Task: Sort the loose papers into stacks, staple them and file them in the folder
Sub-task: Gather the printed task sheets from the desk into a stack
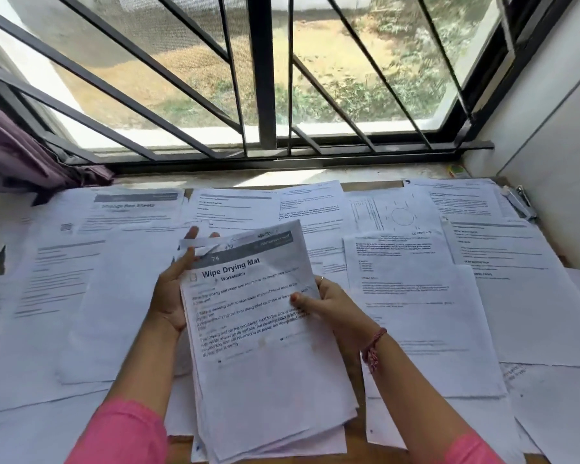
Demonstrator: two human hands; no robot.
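A thick stack of printed papers (265, 346), its top sheet headed "Wipe Drying Mat", is held above the table between both hands. My left hand (173, 289) grips the stack's left edge, fingers behind it and reaching up past the curled top-left corner. My right hand (329, 306) holds the right edge, thumb pressed on the top sheet. Loose papers (412, 296) cover the table all around. A stapler (521, 200) lies at the far right by the wall. No folder is visible.
A barred window (265, 78) runs along the back above a sill (282, 175). A purple curtain (21, 155) hangs at the left. A white wall (556, 162) closes the right side. Bare wooden table (355, 433) shows near the front edge.
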